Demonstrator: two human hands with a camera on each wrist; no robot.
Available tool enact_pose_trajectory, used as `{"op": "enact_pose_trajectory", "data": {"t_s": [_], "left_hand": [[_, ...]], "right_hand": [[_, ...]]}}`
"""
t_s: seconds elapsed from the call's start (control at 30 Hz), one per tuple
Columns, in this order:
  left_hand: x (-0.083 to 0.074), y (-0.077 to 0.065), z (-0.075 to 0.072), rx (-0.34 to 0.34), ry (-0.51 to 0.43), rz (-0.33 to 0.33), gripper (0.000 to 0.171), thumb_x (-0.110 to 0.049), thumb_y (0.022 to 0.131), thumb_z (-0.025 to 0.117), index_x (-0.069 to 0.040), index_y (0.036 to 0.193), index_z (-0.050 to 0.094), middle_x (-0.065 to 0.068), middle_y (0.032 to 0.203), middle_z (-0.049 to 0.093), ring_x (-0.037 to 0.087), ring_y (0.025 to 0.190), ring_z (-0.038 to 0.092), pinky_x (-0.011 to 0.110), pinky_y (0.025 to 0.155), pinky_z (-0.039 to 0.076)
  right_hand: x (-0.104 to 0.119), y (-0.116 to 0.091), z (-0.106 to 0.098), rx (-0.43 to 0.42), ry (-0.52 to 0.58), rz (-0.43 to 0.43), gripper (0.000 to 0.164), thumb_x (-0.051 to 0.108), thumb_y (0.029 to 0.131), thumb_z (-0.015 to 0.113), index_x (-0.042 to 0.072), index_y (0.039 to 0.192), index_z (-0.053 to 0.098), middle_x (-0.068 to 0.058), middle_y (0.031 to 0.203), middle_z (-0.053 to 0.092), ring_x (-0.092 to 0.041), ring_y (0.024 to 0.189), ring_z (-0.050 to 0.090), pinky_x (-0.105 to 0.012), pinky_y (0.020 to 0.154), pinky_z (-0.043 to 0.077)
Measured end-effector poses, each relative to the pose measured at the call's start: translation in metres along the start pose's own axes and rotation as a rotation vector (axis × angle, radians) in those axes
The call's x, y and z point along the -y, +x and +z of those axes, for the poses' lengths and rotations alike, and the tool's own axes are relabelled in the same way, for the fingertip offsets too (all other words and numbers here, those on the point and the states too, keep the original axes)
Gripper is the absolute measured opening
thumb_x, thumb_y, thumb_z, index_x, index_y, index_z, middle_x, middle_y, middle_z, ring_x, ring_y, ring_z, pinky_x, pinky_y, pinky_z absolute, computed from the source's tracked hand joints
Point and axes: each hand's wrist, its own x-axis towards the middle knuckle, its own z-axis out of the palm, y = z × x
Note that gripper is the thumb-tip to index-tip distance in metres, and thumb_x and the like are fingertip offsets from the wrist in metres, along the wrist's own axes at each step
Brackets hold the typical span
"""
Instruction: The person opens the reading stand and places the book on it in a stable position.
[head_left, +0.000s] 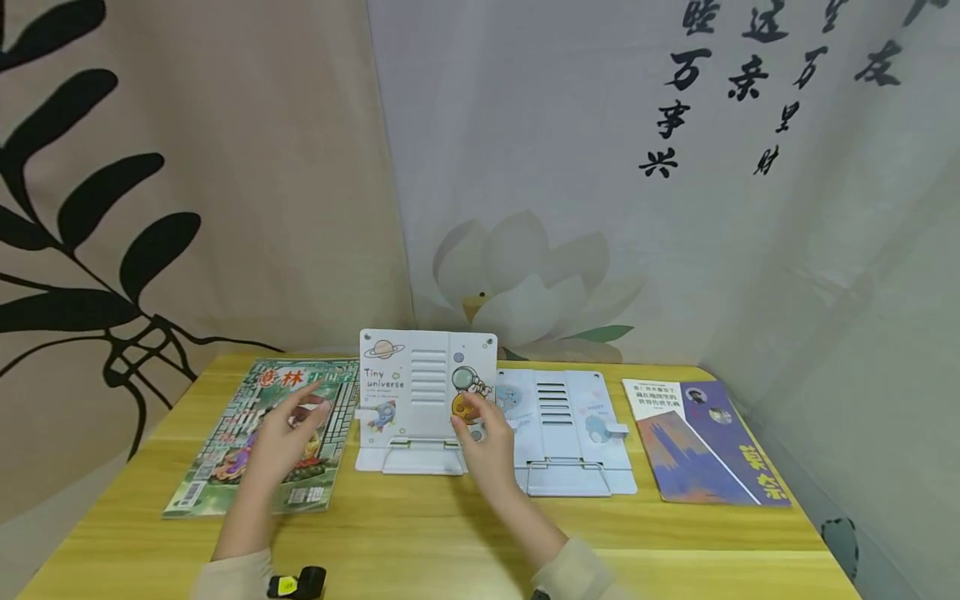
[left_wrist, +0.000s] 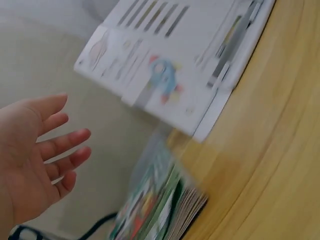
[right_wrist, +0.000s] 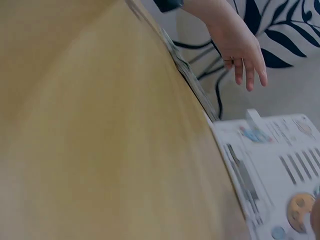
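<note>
A white book stand (head_left: 393, 392) printed "Tiny universe" with a planet, rocket and astronaut stands upright at the table's middle; a wire page holder runs along its base. My left hand (head_left: 283, 433) hovers over the magazines (head_left: 225, 467) left of the stand, its fingers spread and holding nothing in the left wrist view. In front of the stand's lower right part is my right hand (head_left: 489, 450), thumb and forefinger apart; whether it touches the stand cannot be told. Only a sliver of it shows in the right wrist view.
A second, pale blue book stand (head_left: 570, 425) leans back just to the right. Farther right lies a purple and white book (head_left: 705, 442). A black object with a yellow label (head_left: 297, 583) is by the left sleeve. Curtains (head_left: 750, 275) hang behind the wooden table (head_left: 420, 550).
</note>
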Motion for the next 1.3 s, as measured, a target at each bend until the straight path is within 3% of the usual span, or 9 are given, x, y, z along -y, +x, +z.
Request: {"op": "enact_pose_trajectory", "data": {"t_s": [0.17, 0.37, 0.43, 0.6, 0.8, 0.87, 1.03, 1.3], "left_hand": [[0.015, -0.011, -0.025, -0.090, 0.052, -0.027, 0.049, -0.032, 0.101, 0.049, -0.008, 0.142, 0.045, 0.014, 0.119, 0.058, 0.018, 0.097, 0.053, 0.025, 0.065, 0.046], [0.038, -0.019, -0.052, -0.191, 0.040, -0.140, 0.052, -0.035, 0.099, 0.051, -0.005, 0.141, 0.046, 0.012, 0.118, 0.056, -0.004, 0.085, 0.046, 0.018, 0.058, 0.043], [0.045, -0.022, -0.059, -0.198, 0.042, -0.194, 0.054, -0.037, 0.099, 0.049, -0.004, 0.143, 0.044, 0.012, 0.119, 0.055, -0.003, 0.093, 0.042, 0.016, 0.063, 0.041], [0.062, -0.030, -0.069, -0.224, 0.028, -0.322, 0.059, -0.040, 0.099, 0.048, -0.006, 0.146, 0.039, 0.012, 0.124, 0.052, 0.016, 0.106, 0.044, 0.023, 0.074, 0.039], [0.082, -0.039, -0.071, -0.386, -0.061, -0.447, 0.052, -0.036, 0.098, 0.051, -0.010, 0.143, 0.045, -0.010, 0.115, 0.055, 0.007, 0.107, 0.044, 0.020, 0.077, 0.035], [0.089, -0.041, -0.070, -0.425, -0.079, -0.488, 0.052, -0.037, 0.098, 0.051, -0.013, 0.144, 0.045, -0.011, 0.118, 0.055, 0.009, 0.112, 0.044, 0.021, 0.082, 0.035], [0.104, -0.044, -0.070, -0.403, -0.070, -0.552, 0.056, -0.040, 0.098, 0.048, -0.016, 0.148, 0.038, 0.003, 0.143, 0.045, 0.022, 0.127, 0.039, 0.037, 0.103, 0.034], [0.119, -0.043, -0.066, -0.302, -0.043, -0.561, 0.061, -0.039, 0.100, 0.044, -0.008, 0.150, 0.030, 0.022, 0.148, 0.034, 0.043, 0.131, 0.034, 0.055, 0.106, 0.027]], "right_hand": [[0.012, -0.016, 0.019, 0.033, 0.032, 0.069, 0.030, 0.007, 0.085, 0.073, 0.003, 0.114, 0.065, -0.013, 0.097, 0.067, -0.024, 0.081, 0.061, -0.038, 0.069, 0.050], [0.025, -0.032, 0.042, 0.105, 0.090, 0.154, 0.028, 0.010, 0.086, 0.072, 0.005, 0.112, 0.066, -0.010, 0.093, 0.068, -0.012, 0.075, 0.060, -0.030, 0.065, 0.049], [0.027, -0.037, 0.049, 0.124, 0.109, 0.185, 0.028, 0.010, 0.085, 0.073, 0.005, 0.112, 0.067, -0.010, 0.092, 0.068, -0.010, 0.072, 0.059, -0.027, 0.062, 0.049], [0.029, -0.047, 0.068, 0.178, 0.155, 0.288, 0.029, 0.010, 0.083, 0.074, 0.003, 0.110, 0.068, -0.008, 0.090, 0.068, -0.006, 0.065, 0.055, -0.021, 0.059, 0.049], [0.036, -0.056, 0.087, 0.243, 0.215, 0.415, 0.031, 0.008, 0.082, 0.076, 0.002, 0.111, 0.068, -0.009, 0.090, 0.067, -0.002, 0.060, 0.051, -0.018, 0.054, 0.045], [0.036, -0.059, 0.094, 0.255, 0.229, 0.448, 0.031, 0.007, 0.081, 0.076, 0.001, 0.110, 0.068, -0.008, 0.088, 0.066, 0.000, 0.059, 0.050, -0.017, 0.053, 0.044], [0.039, -0.060, 0.107, 0.264, 0.209, 0.476, 0.031, 0.007, 0.079, 0.077, 0.002, 0.109, 0.068, -0.005, 0.087, 0.066, 0.001, 0.058, 0.046, -0.016, 0.052, 0.042], [0.041, -0.057, 0.121, 0.300, 0.154, 0.544, 0.037, 0.006, 0.076, 0.079, 0.001, 0.111, 0.068, 0.002, 0.082, 0.063, 0.000, 0.060, 0.046, -0.018, 0.056, 0.043]]}}
